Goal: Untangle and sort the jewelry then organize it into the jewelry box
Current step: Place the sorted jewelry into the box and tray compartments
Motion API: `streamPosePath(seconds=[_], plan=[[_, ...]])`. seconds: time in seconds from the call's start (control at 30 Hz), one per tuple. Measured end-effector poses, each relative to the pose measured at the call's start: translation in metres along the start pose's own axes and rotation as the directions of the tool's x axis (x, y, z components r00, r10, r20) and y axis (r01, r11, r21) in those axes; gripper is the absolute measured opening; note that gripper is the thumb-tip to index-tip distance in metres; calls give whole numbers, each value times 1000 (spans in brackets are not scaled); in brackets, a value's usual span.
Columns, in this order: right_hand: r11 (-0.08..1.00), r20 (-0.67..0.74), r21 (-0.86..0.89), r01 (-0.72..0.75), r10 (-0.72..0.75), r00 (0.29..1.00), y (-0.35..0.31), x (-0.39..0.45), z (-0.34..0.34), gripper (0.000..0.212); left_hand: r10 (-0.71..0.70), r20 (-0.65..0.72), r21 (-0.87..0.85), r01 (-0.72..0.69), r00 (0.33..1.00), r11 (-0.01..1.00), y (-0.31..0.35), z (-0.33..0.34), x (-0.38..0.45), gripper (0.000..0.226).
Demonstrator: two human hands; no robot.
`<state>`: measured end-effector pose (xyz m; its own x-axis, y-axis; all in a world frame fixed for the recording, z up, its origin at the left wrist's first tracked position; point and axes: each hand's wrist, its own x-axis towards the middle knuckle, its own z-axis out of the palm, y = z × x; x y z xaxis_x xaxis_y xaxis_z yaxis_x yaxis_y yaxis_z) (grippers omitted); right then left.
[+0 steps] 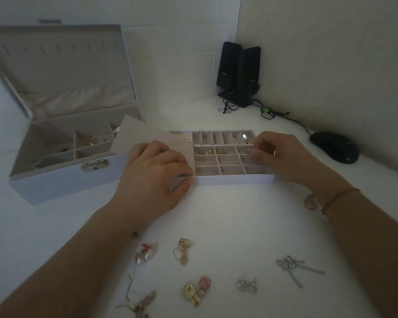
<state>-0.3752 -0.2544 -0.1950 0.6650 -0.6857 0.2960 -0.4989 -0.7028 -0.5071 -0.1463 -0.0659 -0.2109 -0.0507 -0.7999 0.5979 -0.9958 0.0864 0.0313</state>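
Loose jewelry lies on the white table (228,216) nearest the viewer, below both wrists: a beaded strand (137,301), a pearl piece with a red mark (145,253), a gold-and-pink earring (182,251), a gold and pink cluster (197,291), a pair of clear studs (247,285) and silver drop earrings (294,268). A further small piece (310,201) rests just beside the right wrist, which wears a thin bracelet (338,198). The left hand (152,177) rests on the near left corner of the divided tray (232,179), thumb and forefinger pinching a flat lid panel (136,138) that covers the tray's left part. The right hand (278,154) is over the tray's right end, fingers curled; whether they grip anything cannot be told. Several compartments between the hands hold small gold pieces (213,152). Beyond the left hand stands the open jewelry box (62,180). Beyond the right hand are a computer mouse (334,146) and two speakers (238,72).
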Motion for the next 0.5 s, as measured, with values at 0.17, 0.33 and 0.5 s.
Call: streamPosePath(seconds=[0.17,0.33,0.5], plan=[[1000,-57,-6,-29,29,998,-1,-3,-7,9,6,7,-11,-6,1000,1000,1,-1,0,19],[991,-183,82,-108,121,976,-4,-18,-52,11,-1,14,-14,1,1000,1000,1,-1,0,22],[907,440,-277,-317,413,797,-15,-36,-88,25,2,5,-12,-2,1000,1000,2,-1,1,23]])
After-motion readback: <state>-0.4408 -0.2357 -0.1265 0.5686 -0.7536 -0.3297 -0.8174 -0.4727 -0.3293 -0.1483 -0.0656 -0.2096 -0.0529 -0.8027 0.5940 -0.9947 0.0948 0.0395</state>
